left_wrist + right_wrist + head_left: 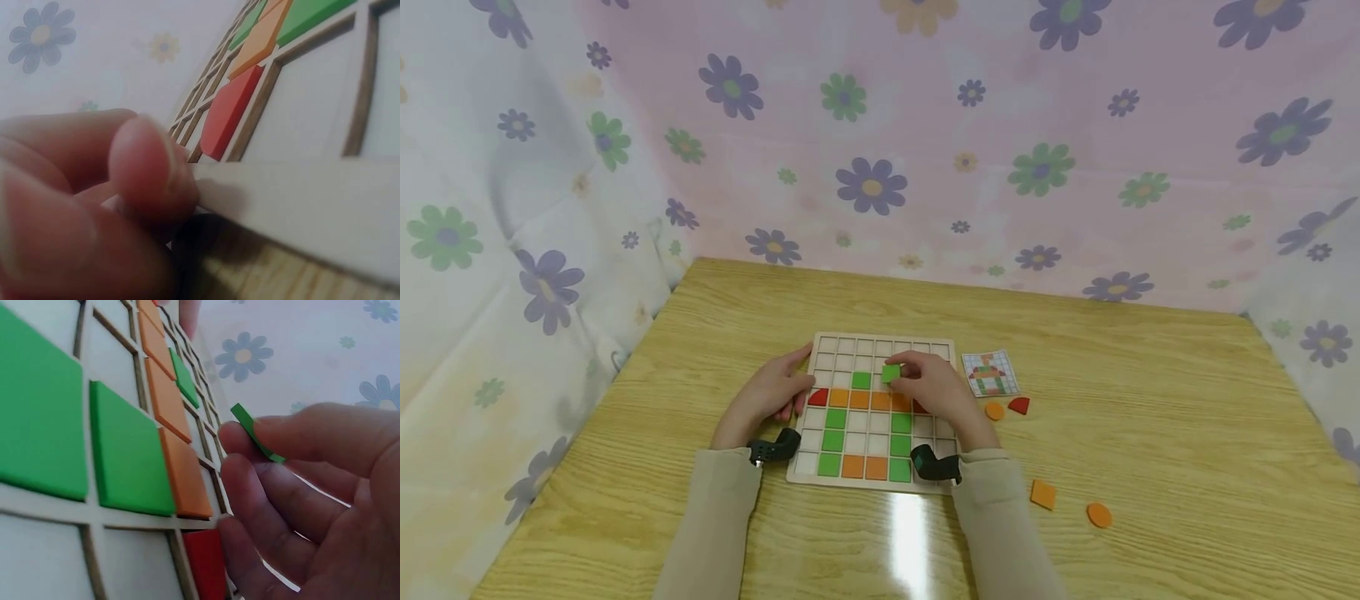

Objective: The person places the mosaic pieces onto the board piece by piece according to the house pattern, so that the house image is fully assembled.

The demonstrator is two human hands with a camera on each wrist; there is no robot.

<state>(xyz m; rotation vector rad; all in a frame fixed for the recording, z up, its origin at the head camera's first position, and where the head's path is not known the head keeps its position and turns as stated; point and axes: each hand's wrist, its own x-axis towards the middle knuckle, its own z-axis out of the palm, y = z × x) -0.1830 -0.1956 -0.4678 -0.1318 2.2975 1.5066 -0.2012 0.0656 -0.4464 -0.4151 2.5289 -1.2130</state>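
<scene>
A square wooden grid board [885, 487] lies on the table with green, orange and red tiles in some of its cells. Between thumb and index finger, the right hand [936, 385] pinches a green square tile [249, 425] above the upper middle of the board. In the right wrist view that tile is tilted on edge, apart from the grid. Along the board's left edge rests the left hand [767, 392], one fingertip touching the rim close to a red quarter-circle tile [230, 115]. Its other fingers are partly hidden.
A small printed pattern card [990, 373] lies right of the board. Beside it are an orange round tile [995, 411] and a red quarter-circle [1019, 406]. Nearer the front lie an orange square [1042, 494] and another orange disc [1099, 515]. Flowered cloth [925, 167] hangs behind the table.
</scene>
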